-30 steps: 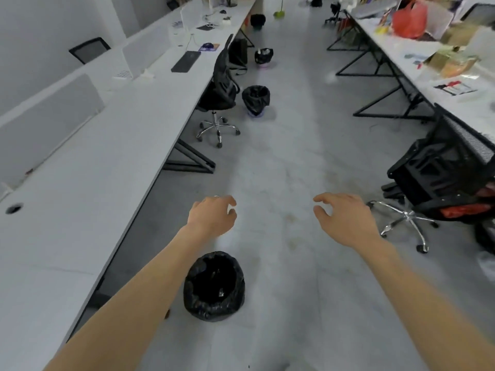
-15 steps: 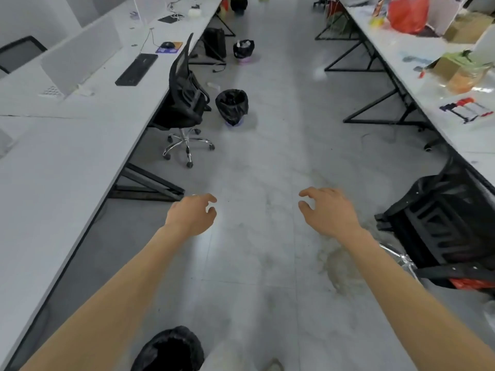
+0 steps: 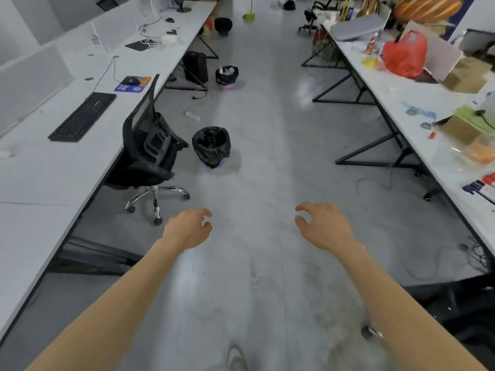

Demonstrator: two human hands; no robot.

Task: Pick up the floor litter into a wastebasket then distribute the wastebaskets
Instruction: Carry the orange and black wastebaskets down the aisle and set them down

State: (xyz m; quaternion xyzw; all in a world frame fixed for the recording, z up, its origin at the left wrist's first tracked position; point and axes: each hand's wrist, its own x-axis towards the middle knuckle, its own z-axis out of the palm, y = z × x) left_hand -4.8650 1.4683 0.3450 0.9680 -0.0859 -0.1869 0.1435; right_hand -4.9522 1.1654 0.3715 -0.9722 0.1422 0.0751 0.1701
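chair: one black mesh office chair [image 3: 150, 153] with a chrome star base, pushed against the left tabletop [image 3: 53, 172]; used as reference below
wastebaskets: three counted, all on the floor [image 3: 267, 156]
near wastebasket [image 3: 211, 145]: just right of the chair, black liner bunched over the rim, tilted a bit, sliver of blue base showing
middle wastebasket [image 3: 227, 76]: well beyond the chair up the aisle, black liner, white trash sticking out the top, pale pink base
far wastebasket [image 3: 223, 24]: farthest beyond the chair, dark, contents can't be made out
litter: one clear litter piece [image 3: 192, 115] on the floor just beyond the chair, between near and middle wastebaskets
left hand [image 3: 187, 231]: camera side of the chair, over bare floor; grip loose, fingers half curled, nothing in it
right hand [image 3: 324, 228]: well right of the chair, level with the left hand; grip same, loosely curled, empty
tabletop items: one black keyboard [image 3: 83, 120] left of the chair, one mouse pad [image 3: 133, 83] beyond it
right tabletop [image 3: 388, 84]: across the aisle from the chair, one red plastic bag [image 3: 404, 53], boxes
writing: mouse pad print too blurred to read
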